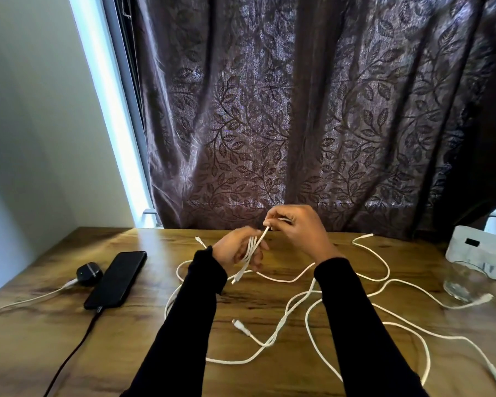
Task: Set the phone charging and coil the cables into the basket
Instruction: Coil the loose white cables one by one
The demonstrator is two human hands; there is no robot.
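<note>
Above the middle of the wooden table (69, 353), my left hand (235, 250) holds several loops of a white cable (251, 250) wound round its fingers. My right hand (301, 230) pinches the same cable just above the loops. A plug end hangs below my left hand. Several more white cables (355, 305) lie tangled across the table to the right and near me. A black phone (116, 279) lies face up at the left with a dark cable (78, 345) plugged into its near end. The white basket (481, 250) stands at the far right.
A black earbud case (88, 273) with a green light sits left of the phone, a white cable plugged into it. A clear glass jar (464, 282) stands in front of the basket. A dark leaf-patterned curtain (298, 110) hangs behind the table.
</note>
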